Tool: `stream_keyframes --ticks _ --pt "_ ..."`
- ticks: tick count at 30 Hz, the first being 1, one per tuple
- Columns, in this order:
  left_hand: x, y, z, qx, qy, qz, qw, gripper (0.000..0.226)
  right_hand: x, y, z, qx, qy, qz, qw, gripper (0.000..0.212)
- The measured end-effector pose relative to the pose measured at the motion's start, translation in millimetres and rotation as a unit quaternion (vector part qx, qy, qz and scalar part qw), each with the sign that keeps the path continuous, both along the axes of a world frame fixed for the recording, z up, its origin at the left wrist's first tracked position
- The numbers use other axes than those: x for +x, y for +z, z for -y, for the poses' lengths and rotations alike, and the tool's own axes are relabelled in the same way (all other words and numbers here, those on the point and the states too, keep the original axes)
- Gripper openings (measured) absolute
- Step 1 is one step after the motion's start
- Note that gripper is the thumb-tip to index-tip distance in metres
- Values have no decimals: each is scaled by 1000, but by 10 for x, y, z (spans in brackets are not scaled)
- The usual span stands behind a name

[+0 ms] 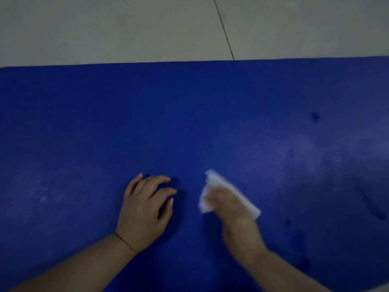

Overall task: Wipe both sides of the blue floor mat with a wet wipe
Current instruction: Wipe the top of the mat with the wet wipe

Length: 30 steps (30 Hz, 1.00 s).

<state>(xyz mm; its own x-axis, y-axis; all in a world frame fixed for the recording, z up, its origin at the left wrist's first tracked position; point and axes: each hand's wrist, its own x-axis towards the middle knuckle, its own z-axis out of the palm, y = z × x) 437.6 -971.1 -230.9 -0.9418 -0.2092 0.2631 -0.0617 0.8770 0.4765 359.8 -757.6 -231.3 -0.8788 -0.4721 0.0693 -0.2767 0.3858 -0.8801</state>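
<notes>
Blue foam is filling most of what I am seeing: the blue floor mat (189,114) is lying flat on a pale tiled floor (105,28), and its far edge is running straight across, with a dark floor joint (223,28) slanting down to meet it. Faint whitish smears are showing on the mat toward the right and lower left, and a few small dark dents are dotting its right part.

Near the middle of the mat, closer to the person, the right hand (230,204) is lying on top of a white wet wipe (212,182), which is resting crumpled on the mat. That hand is blurred, so I cannot tell whether its fingers are curling round the wipe or lying flat over it; the wipe is sticking out beyond the hand on the far side and to the right.

Just beside it, apart from the wipe, the left hand (143,209) is resting on the mat with its fingers (162,180) spread and bent, tips touching the foam, gripping nothing. A thin bracelet (124,241) is circling the left wrist. Both bare forearms are reaching in from the lower edge.
</notes>
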Motion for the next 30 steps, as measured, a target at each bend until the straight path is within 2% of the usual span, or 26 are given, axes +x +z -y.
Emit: stream_keyframes --ticks 1,2,3,4,7,9,10,12,15,16,17,19,21,22,24,26,28,30 --pt "12 -19 12 -6 1 0 1000 24 -246 -6 -117 -29 -162 56 985 47" --pt "24 -42 19 -13 0 0 1000 25 -431 72 -223 67 -163 34 984 48" --pt "34 -63 22 -19 -1 -1 1000 25 -576 154 -211 110 -166 60 978 54" --pt "36 -80 21 -24 -4 -2 1000 26 -648 130 -270 177 -152 17 972 58" --pt "34 -126 9 -34 -13 -7 999 27 -263 5 2 227 -93 -6 969 53" --pt "45 -139 13 -35 -11 -12 999 26 105 26 308 212 50 -77 973 52" --pt "47 -134 14 -31 -9 -19 999 24 170 -53 385 228 119 -172 951 50" --pt "42 -121 13 -23 -9 -33 999 19 -162 -25 441 194 97 -173 961 44" --pt "52 -119 1 -23 -9 -48 999 18 -725 41 585 257 -35 -98 961 58" --pt "54 -116 -5 -20 -5 -54 998 18 -772 49 667 261 -42 -95 960 60" --pt "59 -113 -10 -14 -1 -60 998 17 -690 90 774 273 -4 -79 959 61" --pt "61 -102 -7 -5 7 -72 997 16 -380 94 894 265 137 -84 951 63" --pt "59 -91 10 -4 15 -74 997 16 -92 54 818 244 282 -157 914 69" --pt "56 -87 13 -4 20 -71 997 16 -112 20 718 237 321 -200 895 72" --pt "52 -88 6 -6 24 -63 998 16 -414 -25 465 257 266 -275 887 75" --pt "55 -91 -6 -12 19 -60 998 16 -763 24 174 287 104 -254 918 77" --pt "55 -96 -13 -17 15 -55 998 17 -1011 36 -65 335 -32 -182 924 78" --pt "58 -111 -18 -18 19 -50 998 17 -916 -14 15 348 -51 -188 917 66"
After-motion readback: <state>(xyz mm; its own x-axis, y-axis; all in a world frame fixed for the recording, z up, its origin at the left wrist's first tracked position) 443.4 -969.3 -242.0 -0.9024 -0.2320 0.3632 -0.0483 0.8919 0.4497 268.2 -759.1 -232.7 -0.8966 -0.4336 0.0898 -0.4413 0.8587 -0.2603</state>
